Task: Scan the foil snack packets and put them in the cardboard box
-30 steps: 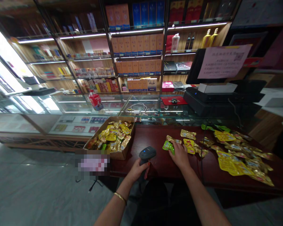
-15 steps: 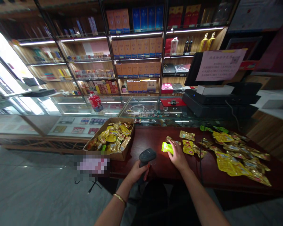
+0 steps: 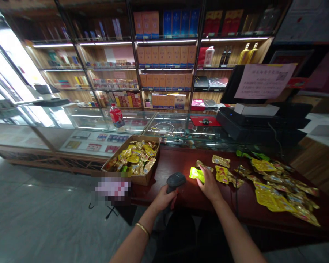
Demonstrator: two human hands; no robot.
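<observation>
My left hand (image 3: 164,197) is wrapped round the handle of a black barcode scanner (image 3: 176,179), its head tilted toward the right. A bright green snack packet (image 3: 195,173) lies at the fingers of my right hand (image 3: 209,184), which pinches its right end; a light patch falls on the table beside it. Just behind sits a small gold packet (image 3: 200,163). To the right of that hand are a flat gold packet (image 3: 220,160) and a yellow packet (image 3: 222,174).
An open cardboard box (image 3: 146,179) full of yellow and gold packets stands at the table's left. A loose heap of packets (image 3: 274,199) covers the right side. Behind are a glass counter (image 3: 137,116), a red-capped bottle (image 3: 116,116) and a monitor (image 3: 231,86). A dark cable (image 3: 237,193) crosses the table.
The whole view has shifted, so things appear slightly farther right. My left hand still holds the scanner, and my right hand stays on the green packet.
</observation>
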